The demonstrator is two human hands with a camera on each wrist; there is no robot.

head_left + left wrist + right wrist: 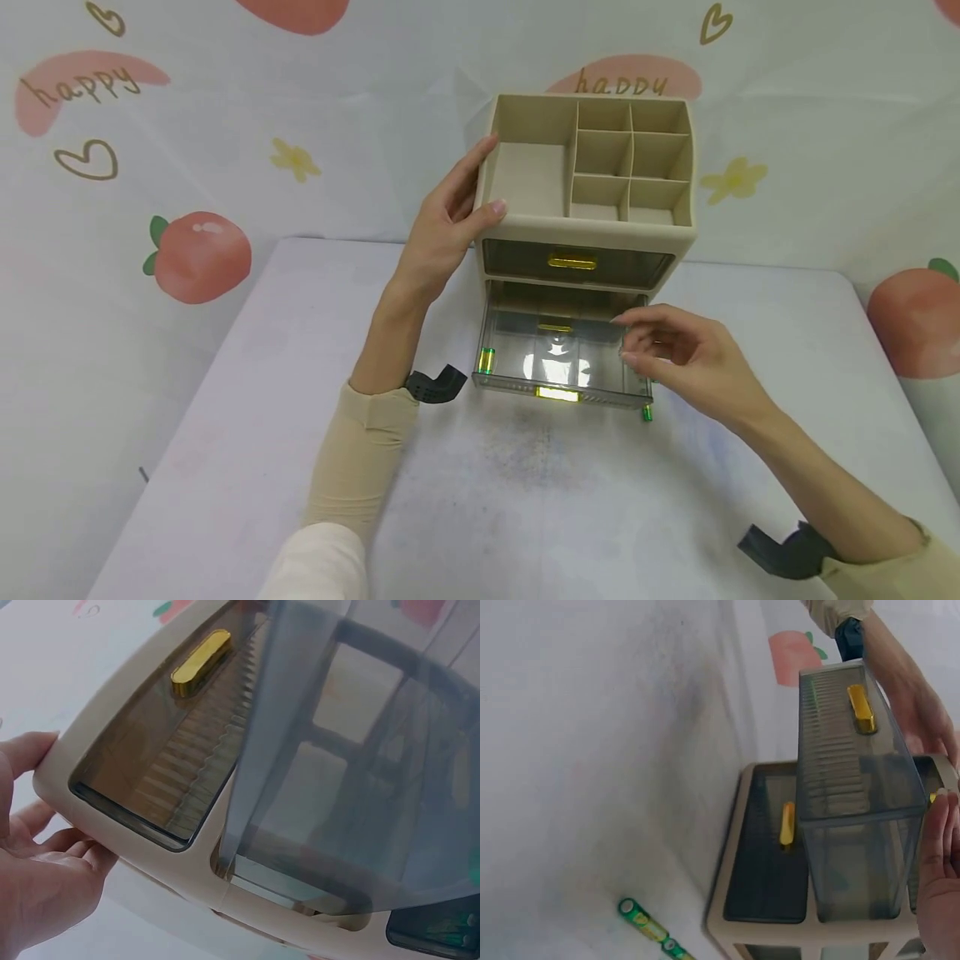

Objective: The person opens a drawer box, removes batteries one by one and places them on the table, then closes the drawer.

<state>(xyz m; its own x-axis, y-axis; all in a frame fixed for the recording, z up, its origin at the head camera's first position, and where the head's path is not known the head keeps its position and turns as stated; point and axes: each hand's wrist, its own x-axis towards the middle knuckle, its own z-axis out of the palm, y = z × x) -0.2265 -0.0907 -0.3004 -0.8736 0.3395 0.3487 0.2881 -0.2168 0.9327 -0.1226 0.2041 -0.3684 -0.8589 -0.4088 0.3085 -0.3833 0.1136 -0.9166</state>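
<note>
A beige desktop organizer (585, 223) stands on the table, its middle see-through drawer (517, 333) pulled out. My left hand (442, 225) holds the organizer's upper left side, thumb at the top front edge; in the left wrist view that hand (45, 862) is around the side. At the drawer's right edge is my right hand (686, 354), fingers loosely bent, nothing visible in them. Green-and-gold batteries (487, 361) show at the drawer's left front corner; whether inside or beneath, I cannot tell. More green batteries (649, 924) lie on the table at the right.
Open compartments (602, 154) form the organizer's top. The shut top drawer (517, 258) and bottom drawer (765, 862) have gold handles. A patterned cloth (375, 108) hangs behind the white table (247, 417). Black straps (438, 385) sit at both wrists.
</note>
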